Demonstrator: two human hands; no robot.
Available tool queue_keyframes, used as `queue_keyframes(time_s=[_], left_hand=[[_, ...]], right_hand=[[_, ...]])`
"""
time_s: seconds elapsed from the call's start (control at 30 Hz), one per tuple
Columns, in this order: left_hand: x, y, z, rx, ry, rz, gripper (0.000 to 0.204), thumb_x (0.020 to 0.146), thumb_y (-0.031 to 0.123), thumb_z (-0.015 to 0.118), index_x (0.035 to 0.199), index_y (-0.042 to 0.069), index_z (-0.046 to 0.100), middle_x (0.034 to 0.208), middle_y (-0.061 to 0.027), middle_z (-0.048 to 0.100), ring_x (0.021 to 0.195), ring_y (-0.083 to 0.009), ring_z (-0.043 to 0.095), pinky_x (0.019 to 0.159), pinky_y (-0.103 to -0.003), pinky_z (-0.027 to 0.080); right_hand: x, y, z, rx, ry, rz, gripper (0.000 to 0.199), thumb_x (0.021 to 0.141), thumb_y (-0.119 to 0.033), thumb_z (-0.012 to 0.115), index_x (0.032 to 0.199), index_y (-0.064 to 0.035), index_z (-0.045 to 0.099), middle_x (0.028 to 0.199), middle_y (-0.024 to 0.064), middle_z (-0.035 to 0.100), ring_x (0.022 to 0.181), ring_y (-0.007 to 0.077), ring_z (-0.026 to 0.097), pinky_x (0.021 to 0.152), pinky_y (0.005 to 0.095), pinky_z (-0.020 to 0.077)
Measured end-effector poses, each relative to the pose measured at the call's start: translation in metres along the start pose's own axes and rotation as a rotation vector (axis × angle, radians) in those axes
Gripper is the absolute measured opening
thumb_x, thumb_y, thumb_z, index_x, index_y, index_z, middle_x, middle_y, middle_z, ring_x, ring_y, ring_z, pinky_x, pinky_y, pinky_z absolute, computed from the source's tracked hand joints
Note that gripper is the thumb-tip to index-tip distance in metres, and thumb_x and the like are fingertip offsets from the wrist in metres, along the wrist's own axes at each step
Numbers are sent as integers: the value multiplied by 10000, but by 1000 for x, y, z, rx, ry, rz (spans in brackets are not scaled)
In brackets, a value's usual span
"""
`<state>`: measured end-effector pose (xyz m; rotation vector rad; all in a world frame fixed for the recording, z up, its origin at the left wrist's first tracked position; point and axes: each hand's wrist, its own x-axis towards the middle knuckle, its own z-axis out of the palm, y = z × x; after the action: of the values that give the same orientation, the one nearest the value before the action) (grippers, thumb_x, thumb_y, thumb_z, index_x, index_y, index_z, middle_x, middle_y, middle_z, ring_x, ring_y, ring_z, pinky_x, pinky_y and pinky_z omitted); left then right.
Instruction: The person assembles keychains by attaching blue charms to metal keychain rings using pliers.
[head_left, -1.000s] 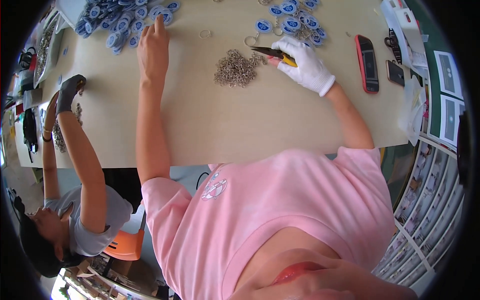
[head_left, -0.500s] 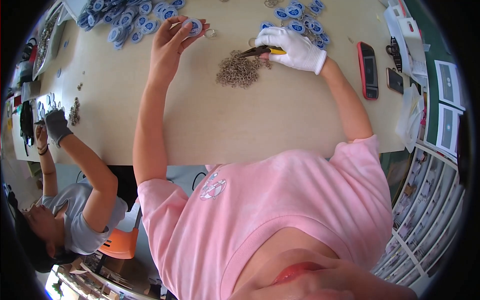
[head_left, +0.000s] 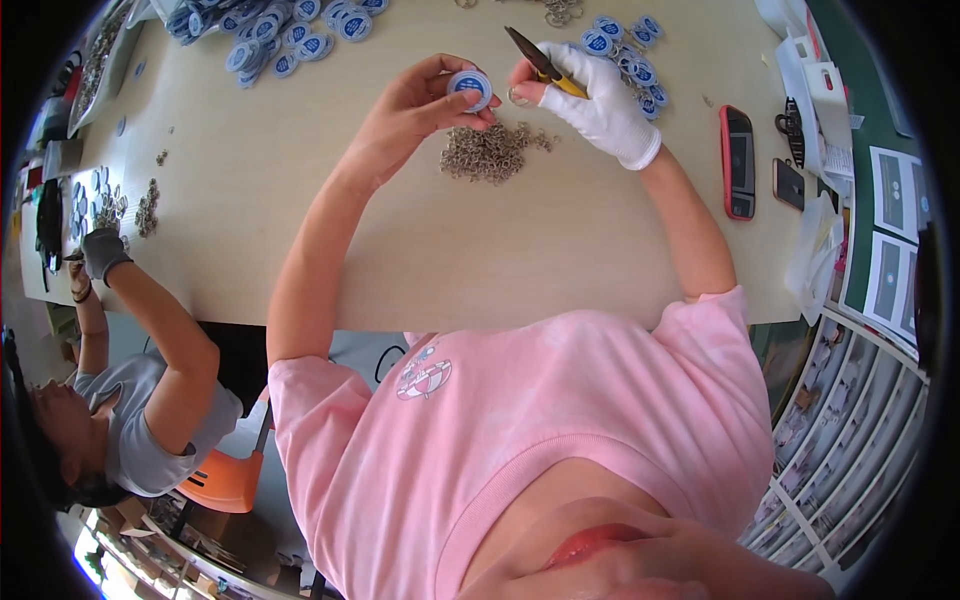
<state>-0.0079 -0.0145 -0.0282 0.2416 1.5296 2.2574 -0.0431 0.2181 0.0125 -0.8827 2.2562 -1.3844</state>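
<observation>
My bare left hand (head_left: pixel 405 112) pinches a round blue-and-clear plastic disc (head_left: pixel 469 90) between thumb and fingers. Close to its right, my right hand (head_left: pixel 605 108) wears a white glove with bare fingertips showing. It is closed around pliers (head_left: pixel 542 64) with yellow-and-black handles, whose dark jaws point up and away. A metal ring (head_left: pixel 517 97) shows at the right thumb and fingertip, apart from the disc. Just below both hands, a pile of small metal links (head_left: pixel 485 155) lies on the table (head_left: pixel 500 250).
Blue discs (head_left: pixel 300 38) heap at the far left, with more discs (head_left: pixel 635 65) behind my right hand. A red-cased device (head_left: pixel 737 165) and a phone (head_left: pixel 788 184) lie at right. At left, a co-worker's gray-gloved hand (head_left: pixel 103 255) works near other discs and links.
My left hand has moved right and nearer with the disc. My right hand has raised the pliers from the link pile and turned their jaws upward. The hands are closer together.
</observation>
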Motion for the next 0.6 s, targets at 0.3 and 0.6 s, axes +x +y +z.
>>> queue_keyframes(time_s=[0.3,0.6], left_hand=[[-5,-2,15,250,-38,11,164,951,82,587,1092,7,551,933,-56,660,746,-99,594,623,-235,476],[-9,-4,24,463,52,87,185,951,84,559,1110,-10,548,933,-79,648,914,-153,634,809,-314,501]], right_hand=[[9,-6,3,208,35,98,292,896,-220,681,1099,-21,613,903,17,644,905,94,612,847,254,481],[11,-3,1,164,-2,161,246,901,-234,666,1019,-38,576,902,9,579,886,82,545,809,239,437]])
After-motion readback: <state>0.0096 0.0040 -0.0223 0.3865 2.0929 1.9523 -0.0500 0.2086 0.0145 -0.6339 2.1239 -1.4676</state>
